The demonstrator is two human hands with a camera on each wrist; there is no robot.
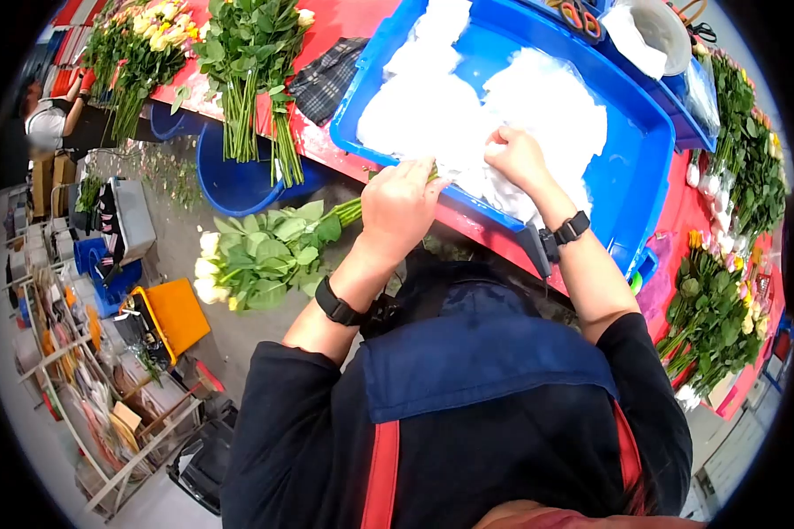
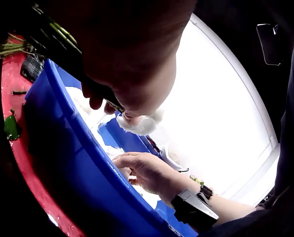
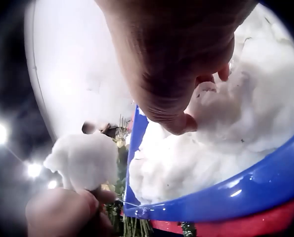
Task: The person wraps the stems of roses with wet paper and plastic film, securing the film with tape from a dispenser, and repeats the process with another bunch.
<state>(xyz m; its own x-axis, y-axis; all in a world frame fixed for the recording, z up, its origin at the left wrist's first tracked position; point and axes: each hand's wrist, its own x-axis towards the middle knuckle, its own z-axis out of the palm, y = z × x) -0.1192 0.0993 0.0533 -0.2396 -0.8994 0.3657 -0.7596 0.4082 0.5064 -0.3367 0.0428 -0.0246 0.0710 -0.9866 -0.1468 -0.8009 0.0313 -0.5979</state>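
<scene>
My left hand (image 1: 399, 207) grips the stems of a bunch of white roses (image 1: 273, 251), whose heads point down and left beside the table. A white wad of cotton (image 3: 85, 160) sits at the stem ends, right above the left fingertips in the right wrist view. Over the blue tray (image 1: 640, 145), my right hand (image 1: 522, 159) pinches at a heap of soft white cotton (image 1: 547, 101) with thumb and curled fingers. That heap bulges between thumb and fingers in the right wrist view. More white cotton (image 1: 415, 115) fills the tray's left side.
The tray stands on a red table (image 1: 326, 26). Bunches of flowers lie left (image 1: 251, 70) and right (image 1: 715, 309). Orange-handled scissors (image 1: 580, 18) sit behind the tray. Blue tubs (image 1: 225, 176) stand below the table edge. Another person (image 1: 48, 119) works at the far left.
</scene>
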